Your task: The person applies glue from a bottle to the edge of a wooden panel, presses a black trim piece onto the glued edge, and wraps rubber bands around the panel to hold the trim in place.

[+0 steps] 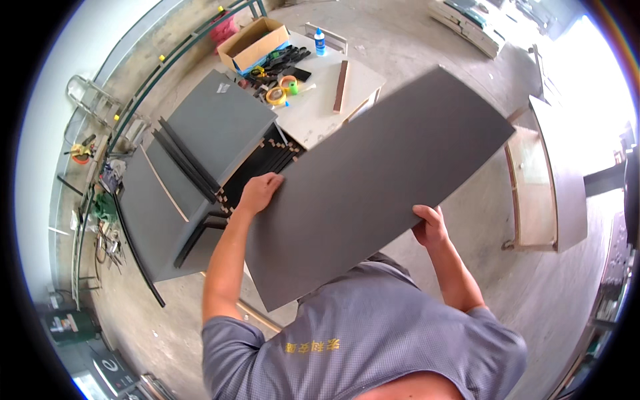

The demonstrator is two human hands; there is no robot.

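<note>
I hold a long, flat, dark grey rectangular board point(380, 180) out in front of my chest, slanting up to the right above the concrete floor point(480, 220). My left hand point(260, 192) lies on its upper long edge, fingers curled together over the rim; my right hand point(430, 227) clamps the lower long edge, thumb on top, fingers hidden beneath. It looks stiff and smooth, probably fairly heavy and awkward for its length, so opposite long edges near the middle seem the best grip. Beyond it stand stacked grey panels point(213, 127) and a pale worktable point(320, 100) with tape rolls point(277, 93), a cardboard box point(253, 43) and a blue bottle point(320, 41).
</note>
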